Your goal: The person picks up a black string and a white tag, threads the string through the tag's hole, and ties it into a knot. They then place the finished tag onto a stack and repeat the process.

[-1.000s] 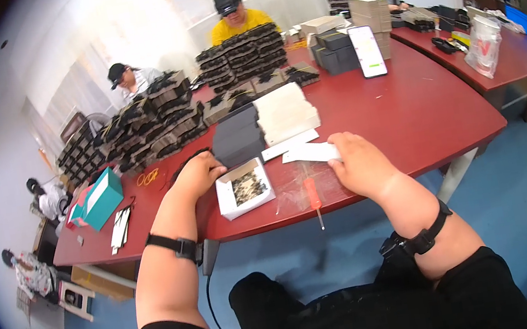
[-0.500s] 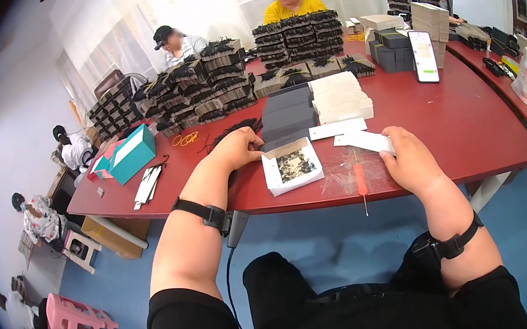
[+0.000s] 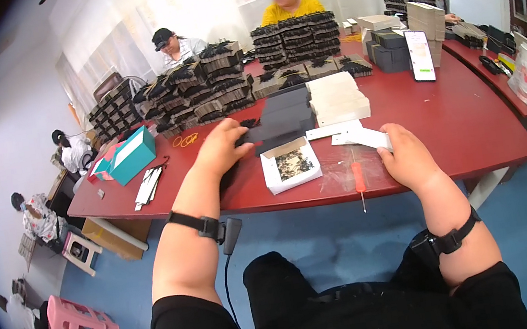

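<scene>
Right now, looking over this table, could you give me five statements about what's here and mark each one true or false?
1. The right hand holds a white card. True.
2. The red-handled tool is inside the white box. False: it lies outside, to the right of the box.
3. The left hand is near the dark gray stack. True.
4. The phone lies flat on its back. False: it stands upright.
5. The teal box is to the left of the white box. True.
</scene>
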Action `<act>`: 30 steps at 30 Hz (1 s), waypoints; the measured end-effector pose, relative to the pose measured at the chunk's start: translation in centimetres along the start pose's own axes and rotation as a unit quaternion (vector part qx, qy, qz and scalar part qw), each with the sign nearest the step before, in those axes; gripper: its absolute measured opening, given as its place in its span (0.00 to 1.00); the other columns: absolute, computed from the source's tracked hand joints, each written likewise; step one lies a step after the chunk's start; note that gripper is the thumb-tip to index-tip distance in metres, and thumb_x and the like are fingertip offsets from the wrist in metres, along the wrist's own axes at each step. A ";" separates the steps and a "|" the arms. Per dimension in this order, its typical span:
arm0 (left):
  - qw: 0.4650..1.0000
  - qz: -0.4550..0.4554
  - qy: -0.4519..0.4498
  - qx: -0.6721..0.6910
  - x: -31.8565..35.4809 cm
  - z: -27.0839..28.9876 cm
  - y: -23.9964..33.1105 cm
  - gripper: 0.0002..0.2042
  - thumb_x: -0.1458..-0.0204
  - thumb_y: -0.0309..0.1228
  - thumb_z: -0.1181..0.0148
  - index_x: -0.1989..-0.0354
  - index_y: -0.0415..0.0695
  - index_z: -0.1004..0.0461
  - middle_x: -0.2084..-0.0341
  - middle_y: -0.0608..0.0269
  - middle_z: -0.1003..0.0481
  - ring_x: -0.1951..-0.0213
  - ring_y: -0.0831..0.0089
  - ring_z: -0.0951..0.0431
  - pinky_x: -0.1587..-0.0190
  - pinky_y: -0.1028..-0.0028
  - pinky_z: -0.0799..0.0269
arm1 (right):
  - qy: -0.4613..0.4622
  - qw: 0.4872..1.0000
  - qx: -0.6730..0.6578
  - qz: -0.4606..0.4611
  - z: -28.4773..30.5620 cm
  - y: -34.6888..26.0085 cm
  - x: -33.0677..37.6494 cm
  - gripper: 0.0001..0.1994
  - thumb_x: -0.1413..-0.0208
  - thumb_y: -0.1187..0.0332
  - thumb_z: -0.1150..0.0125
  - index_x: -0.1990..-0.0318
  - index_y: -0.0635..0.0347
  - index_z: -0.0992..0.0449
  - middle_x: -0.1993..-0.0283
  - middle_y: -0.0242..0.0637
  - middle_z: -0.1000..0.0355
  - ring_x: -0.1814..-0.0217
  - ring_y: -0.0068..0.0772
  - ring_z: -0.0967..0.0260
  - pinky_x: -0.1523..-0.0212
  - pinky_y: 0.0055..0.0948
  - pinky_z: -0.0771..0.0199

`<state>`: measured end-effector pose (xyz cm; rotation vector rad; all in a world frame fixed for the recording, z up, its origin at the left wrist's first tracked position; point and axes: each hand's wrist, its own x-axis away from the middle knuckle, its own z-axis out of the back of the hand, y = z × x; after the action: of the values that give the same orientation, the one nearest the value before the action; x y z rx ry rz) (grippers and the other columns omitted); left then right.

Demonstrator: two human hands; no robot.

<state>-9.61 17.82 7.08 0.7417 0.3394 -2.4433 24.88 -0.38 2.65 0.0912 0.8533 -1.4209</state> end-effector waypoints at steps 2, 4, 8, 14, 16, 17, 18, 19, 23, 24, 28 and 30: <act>0.980 0.125 0.067 0.136 -0.3 1.0 2.1 0.15 0.61 0.29 0.32 0.63 0.39 0.25 0.70 0.65 0.28 0.68 0.76 0.27 0.64 0.78 0.30 | 0.003 1.000 -0.001 -0.011 0.0 0.4 0.1 0.16 0.51 0.70 0.44 0.55 0.66 0.34 0.57 0.52 0.31 0.51 0.52 0.35 0.49 0.42 0.35; 0.888 0.272 0.142 0.342 1.3 0.9 2.4 0.10 0.59 0.26 0.33 0.67 0.39 0.24 0.79 0.69 0.27 0.73 0.80 0.28 0.67 0.80 0.32 | 0.017 1.000 -0.005 0.013 -0.3 0.2 0.1 0.16 0.51 0.70 0.44 0.55 0.66 0.33 0.57 0.52 0.31 0.51 0.52 0.35 0.49 0.42 0.36; 0.772 0.268 0.126 0.562 3.2 1.4 10.7 0.03 0.55 0.17 0.41 0.72 0.37 0.26 0.75 0.69 0.27 0.71 0.82 0.29 0.66 0.81 0.33 | -0.016 0.999 -0.019 -0.024 -0.3 0.5 0.1 0.16 0.50 0.69 0.44 0.54 0.65 0.33 0.55 0.53 0.31 0.50 0.53 0.34 0.49 0.40 0.35; 0.864 0.150 -0.073 0.475 4.9 0.6 20.6 0.04 0.53 0.22 0.40 0.68 0.37 0.25 0.72 0.64 0.27 0.70 0.79 0.28 0.67 0.79 0.32 | 0.056 0.952 -0.293 -0.069 0.5 1.9 1.2 0.18 0.47 0.67 0.43 0.51 0.66 0.34 0.56 0.41 0.30 0.52 0.34 0.33 0.50 0.29 0.35; 0.869 0.141 -0.067 0.470 4.6 -0.7 21.7 0.04 0.51 0.23 0.42 0.68 0.37 0.26 0.73 0.63 0.28 0.72 0.79 0.30 0.68 0.78 0.34 | 0.060 0.891 -0.446 -0.067 1.0 2.4 3.0 0.18 0.46 0.69 0.43 0.50 0.66 0.35 0.54 0.36 0.32 0.51 0.26 0.36 0.50 0.24 0.37; 0.865 0.139 -0.060 0.478 4.5 -1.2 21.9 0.04 0.51 0.23 0.43 0.68 0.36 0.27 0.73 0.65 0.28 0.72 0.80 0.31 0.68 0.79 0.35 | 0.044 0.855 -0.512 -0.073 1.7 1.8 4.1 0.18 0.45 0.70 0.44 0.49 0.65 0.36 0.53 0.33 0.34 0.51 0.23 0.38 0.49 0.22 0.39; 0.862 0.150 -0.060 0.480 4.3 -1.5 22.1 0.04 0.51 0.23 0.43 0.68 0.36 0.27 0.73 0.65 0.28 0.72 0.80 0.31 0.68 0.79 0.35 | 0.009 0.831 -0.551 -0.073 2.5 1.6 5.4 0.19 0.45 0.72 0.44 0.47 0.64 0.38 0.52 0.32 0.35 0.50 0.21 0.40 0.48 0.21 0.41; 0.879 0.132 -0.061 0.454 3.8 -1.7 22.4 0.04 0.51 0.23 0.43 0.68 0.36 0.27 0.73 0.63 0.28 0.72 0.78 0.30 0.68 0.78 0.34 | 0.002 0.832 -0.550 -0.078 2.7 1.7 6.6 0.19 0.45 0.72 0.44 0.47 0.64 0.38 0.52 0.32 0.35 0.50 0.21 0.40 0.48 0.21 0.41; 0.923 0.041 -0.028 0.381 2.5 -2.9 22.8 0.04 0.51 0.23 0.43 0.67 0.38 0.26 0.73 0.60 0.28 0.71 0.72 0.28 0.66 0.75 0.33 | -0.006 0.810 -0.583 -0.070 3.3 2.7 9.8 0.19 0.46 0.75 0.46 0.46 0.63 0.38 0.52 0.31 0.35 0.49 0.21 0.40 0.48 0.22 0.42; 0.920 0.033 -0.036 0.388 2.1 -3.1 22.7 0.04 0.51 0.23 0.42 0.67 0.38 0.26 0.73 0.58 0.27 0.70 0.68 0.28 0.65 0.73 0.32 | 0.047 0.827 -0.556 -0.064 3.6 3.1 10.2 0.19 0.46 0.75 0.45 0.46 0.63 0.38 0.52 0.32 0.36 0.49 0.21 0.40 0.48 0.22 0.43; 0.922 0.067 -0.085 0.371 1.9 -2.0 22.7 0.04 0.52 0.21 0.43 0.68 0.37 0.27 0.72 0.56 0.26 0.68 0.66 0.26 0.64 0.71 0.31 | 0.126 0.888 -0.442 -0.020 4.6 2.9 11.9 0.20 0.47 0.73 0.43 0.47 0.63 0.37 0.52 0.33 0.36 0.50 0.24 0.40 0.48 0.23 0.42; 0.923 0.060 -0.072 0.373 2.0 -2.6 22.7 0.04 0.52 0.21 0.43 0.68 0.37 0.27 0.72 0.55 0.26 0.68 0.65 0.26 0.63 0.70 0.31 | 0.099 0.956 -0.273 0.045 5.3 2.6 12.7 0.18 0.50 0.72 0.40 0.52 0.64 0.34 0.56 0.34 0.34 0.53 0.27 0.37 0.53 0.25 0.38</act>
<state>3.26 -0.48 2.08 0.8340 -0.7202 -2.4673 28.54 -13.13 -1.81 -0.1495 1.3651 -1.0594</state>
